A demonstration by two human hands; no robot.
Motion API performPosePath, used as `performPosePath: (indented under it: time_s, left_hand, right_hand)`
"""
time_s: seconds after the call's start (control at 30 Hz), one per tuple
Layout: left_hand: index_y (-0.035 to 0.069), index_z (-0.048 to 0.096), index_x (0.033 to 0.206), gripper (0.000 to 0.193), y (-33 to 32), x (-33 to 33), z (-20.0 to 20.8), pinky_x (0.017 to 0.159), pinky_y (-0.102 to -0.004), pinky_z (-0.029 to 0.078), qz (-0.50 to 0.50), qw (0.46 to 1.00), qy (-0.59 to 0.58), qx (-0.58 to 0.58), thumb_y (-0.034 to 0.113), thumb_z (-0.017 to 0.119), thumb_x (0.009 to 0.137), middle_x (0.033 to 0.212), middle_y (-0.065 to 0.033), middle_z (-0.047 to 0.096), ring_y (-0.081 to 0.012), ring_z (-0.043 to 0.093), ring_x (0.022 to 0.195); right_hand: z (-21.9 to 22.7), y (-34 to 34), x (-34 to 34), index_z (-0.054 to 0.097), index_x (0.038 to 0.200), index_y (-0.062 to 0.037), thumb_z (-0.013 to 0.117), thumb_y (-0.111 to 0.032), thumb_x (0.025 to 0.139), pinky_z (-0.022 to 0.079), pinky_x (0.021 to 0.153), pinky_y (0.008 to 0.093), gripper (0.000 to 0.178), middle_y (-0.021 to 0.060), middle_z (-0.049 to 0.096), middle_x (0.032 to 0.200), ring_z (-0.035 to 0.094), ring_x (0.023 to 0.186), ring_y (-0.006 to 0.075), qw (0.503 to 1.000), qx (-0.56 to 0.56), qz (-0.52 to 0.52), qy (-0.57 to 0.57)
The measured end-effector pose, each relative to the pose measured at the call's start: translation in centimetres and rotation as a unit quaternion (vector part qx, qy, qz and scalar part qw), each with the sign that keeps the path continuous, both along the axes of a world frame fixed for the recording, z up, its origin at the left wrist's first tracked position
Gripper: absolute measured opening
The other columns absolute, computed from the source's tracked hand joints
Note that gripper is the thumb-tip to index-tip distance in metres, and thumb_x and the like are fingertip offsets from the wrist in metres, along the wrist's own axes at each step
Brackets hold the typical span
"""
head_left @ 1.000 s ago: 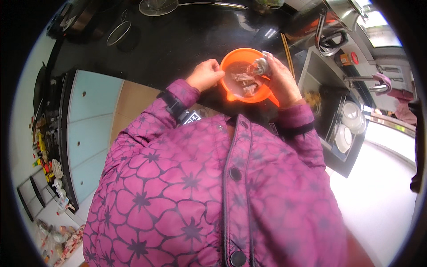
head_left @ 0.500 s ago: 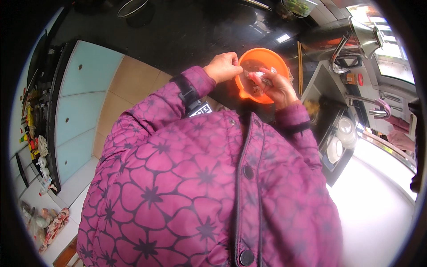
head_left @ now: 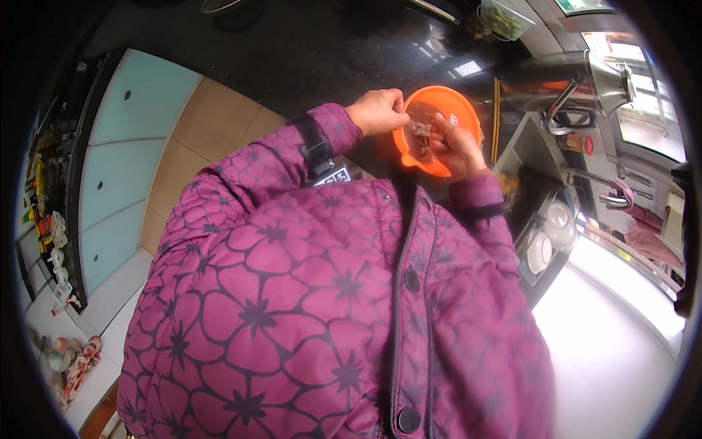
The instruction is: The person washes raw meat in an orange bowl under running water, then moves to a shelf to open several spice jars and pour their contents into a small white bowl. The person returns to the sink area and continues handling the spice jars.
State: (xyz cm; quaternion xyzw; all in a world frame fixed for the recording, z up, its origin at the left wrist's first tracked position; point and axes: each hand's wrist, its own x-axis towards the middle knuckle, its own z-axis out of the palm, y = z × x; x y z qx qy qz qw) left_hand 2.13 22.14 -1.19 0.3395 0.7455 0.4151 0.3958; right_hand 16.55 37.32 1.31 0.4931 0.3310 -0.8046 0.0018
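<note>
The black desk (head_left: 307, 66) spread widest of everything near me, its glossy top streaked with reflected window light. Off to the left stood a bank of pale blue drawers (head_left: 135, 102), each with a small round knob. The person leaned in at the desk in a puffy purple jacket (head_left: 322, 307) patterned with large dark-lined flowers, a black strap around each sleeve near the cuff. On the right, a sink (head_left: 521, 143) was let into the desk, and beyond it rose a large shiny metal pot (head_left: 530, 77). The orange bowl (head_left: 462, 102) sat on the desk in front of the person, between the two hands, its pouring lip turned toward the jacket. The left hand (head_left: 379, 111) had its thumb and fingers closed together on the bowl's left rim. The right hand (head_left: 461, 150) reached in over the near right side, fingers curled down inside; I could not tell whether they gripped anything. White dishes (head_left: 541, 251) stood near the sink, and a clear plastic container (head_left: 504, 20) of something green lay at the far edge. Two thin wooden sticks (head_left: 496, 121) rested just right of the bowl. Smallest were the pale pinkish pieces (head_left: 420, 130) inside the bowl, close to both hands' fingers.
</note>
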Motion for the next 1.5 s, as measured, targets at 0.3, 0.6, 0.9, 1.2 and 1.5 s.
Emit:
performPosePath:
  time_s: [0.3,0.6,0.9,1.2,1.5]
  left_hand:
    - [0.003,0.057,0.084,0.026,-0.2,-0.5,0.1,0.059,-0.0313,0.052,-0.019,1.000,0.010,0.017,0.026,0.068,0.083,0.073,-0.0080,0.063,-0.0167,0.063,0.062]
    - [0.003,0.056,0.083,0.025,-0.1,-0.8,0.0,0.058,-0.0308,0.051,-0.028,0.999,0.013,0.026,0.025,0.068,0.083,0.072,-0.0074,0.063,-0.0157,0.062,0.060]
    - [0.004,0.057,0.084,0.026,-0.1,-1.0,0.2,0.060,-0.0315,0.053,-0.028,0.999,0.027,0.017,0.026,0.069,0.083,0.073,-0.0085,0.064,-0.0170,0.064,0.063]
    - [0.004,0.058,0.085,0.028,-0.1,-1.4,0.1,0.060,-0.0309,0.053,-0.036,0.999,0.022,0.018,0.029,0.070,0.083,0.076,-0.0092,0.065,-0.0168,0.065,0.065]
    - [0.005,0.061,0.088,0.031,-1.0,-2.0,-0.2,0.067,-0.0316,0.051,-0.034,0.998,-0.020,0.039,0.033,0.072,0.082,0.082,-0.0085,0.067,-0.0185,0.063,0.072]
  right_hand:
    - [-0.3,-0.2,-0.4,0.049,0.097,-0.0094,0.055,-0.025,0.102,0.026,0.043,0.0189,0.018,0.0009,0.047,0.074,0.034,0.050,0.0057,0.999,-0.016,-0.010,-0.026]
    - [0.2,-0.7,-0.5,0.052,0.085,-0.0146,0.050,-0.058,0.097,0.024,0.041,0.0190,0.045,-0.0055,0.040,0.063,0.034,0.047,0.0048,0.997,0.058,0.009,-0.039]
    - [-0.5,-0.8,-1.3,0.050,0.086,-0.0146,0.042,-0.049,0.102,0.029,0.041,0.0275,0.039,-0.0012,0.044,0.064,0.036,0.045,0.0110,0.992,0.102,0.026,-0.071]
    - [0.0,-1.4,-1.9,0.051,0.088,-0.0152,0.041,-0.042,0.103,0.031,0.044,0.0267,0.032,-0.0036,0.043,0.063,0.034,0.046,0.0104,0.986,0.143,0.024,-0.084]
    - [-1.0,-1.3,-1.6,0.051,0.083,-0.0147,0.044,-0.039,0.101,0.030,0.044,0.0253,0.031,-0.0029,0.043,0.061,0.038,0.048,0.0105,0.985,0.169,0.008,-0.037]
